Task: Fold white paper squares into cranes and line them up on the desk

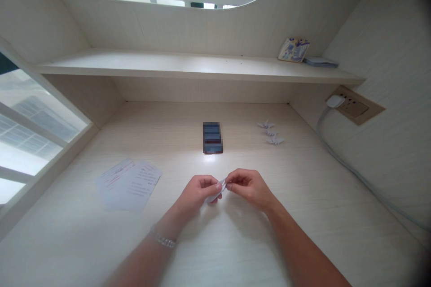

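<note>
Low over the middle of the desk [235, 242], my left hand [201, 189] pinches a small folded piece of white paper [213, 196] between thumb and fingers. My right hand [248, 187] is closed at the paper's upper right tip, thumb against forefinger. The fingers hide part of the folds. Beyond my right hand stand several small folded paper cranes [276, 140], grouped on the desk. A phone [212, 137] with a blurred screen lies flat beyond both hands. To the left are overlapping sheets of paper [143, 184] with writing on them.
A shelf [175, 65] runs across the back, with a small patterned packet [293, 50] and a flat stack [321, 61] at its right. On the right wall, a white plug [335, 101] sits in a socket panel [360, 106]; its cable [350, 168] trails along the desk's right side.
</note>
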The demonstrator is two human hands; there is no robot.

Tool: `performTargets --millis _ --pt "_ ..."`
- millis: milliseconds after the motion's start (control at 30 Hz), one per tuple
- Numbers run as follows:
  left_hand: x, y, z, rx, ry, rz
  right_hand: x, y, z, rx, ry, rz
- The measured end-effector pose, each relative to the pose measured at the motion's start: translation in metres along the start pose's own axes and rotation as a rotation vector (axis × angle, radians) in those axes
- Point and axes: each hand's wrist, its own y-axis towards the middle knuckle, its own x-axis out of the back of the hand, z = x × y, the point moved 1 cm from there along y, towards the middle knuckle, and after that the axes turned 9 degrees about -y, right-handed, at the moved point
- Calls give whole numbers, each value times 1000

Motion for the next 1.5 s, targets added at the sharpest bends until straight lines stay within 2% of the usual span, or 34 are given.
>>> performTargets --millis 267,433,567,733,1000,1233,1500 --pt "-1 -2 0 16 58 19 3 -3 1 29 -94 46" --pt "-2 -3 -2 14 68 68 5 -3 4 42 -66 80" --pt "-1 -2 0 6 55 52 4 -2 4 20 2 78" --pt "0 -1 2 14 74 -7 -1 2 3 -18 122 24" --pt "-2 0 2 -51 137 -114 -14 5 -3 -141 327 -168" --pt "-5 0 1 -69 92 -144 -19 5 2 -143 406 -235" --pt "-8 -1 -2 -200 257 -224 -22 5 -5 -149 234 -252"
